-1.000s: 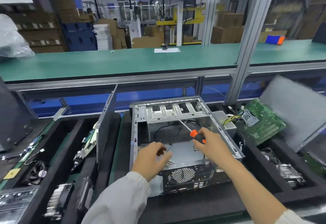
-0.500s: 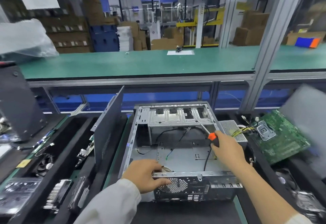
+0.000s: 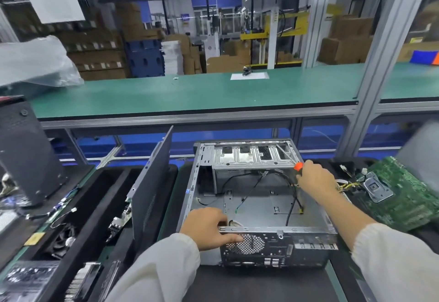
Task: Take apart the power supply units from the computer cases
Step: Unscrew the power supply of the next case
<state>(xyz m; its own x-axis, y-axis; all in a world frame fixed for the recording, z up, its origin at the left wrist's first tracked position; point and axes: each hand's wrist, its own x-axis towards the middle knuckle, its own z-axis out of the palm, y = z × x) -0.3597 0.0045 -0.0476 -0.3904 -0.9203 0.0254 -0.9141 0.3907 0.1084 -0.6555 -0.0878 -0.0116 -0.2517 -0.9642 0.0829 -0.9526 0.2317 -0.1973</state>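
An open grey computer case (image 3: 259, 209) lies on its side in front of me, with loose black cables inside. My left hand (image 3: 206, 227) grips the near rear rim of the case, thumb by the fan grille. My right hand (image 3: 314, 180) holds an orange-handled screwdriver (image 3: 298, 166), its shaft pointing up toward the drive cage at the case's far end. A silver power supply unit (image 3: 342, 191) with yellow wires lies just right of the case, mostly hidden behind my right arm.
A removed side panel (image 3: 152, 190) leans left of the case. A green motherboard (image 3: 401, 197) lies at right. Black foam trays (image 3: 54, 225) at left hold fans and parts. A dark case (image 3: 26, 159) stands far left. A green bench (image 3: 190, 95) runs behind.
My right hand has moved with the screwdriver from the middle of the case to its far right corner. My left hand has shifted from inside the case to its near rim.
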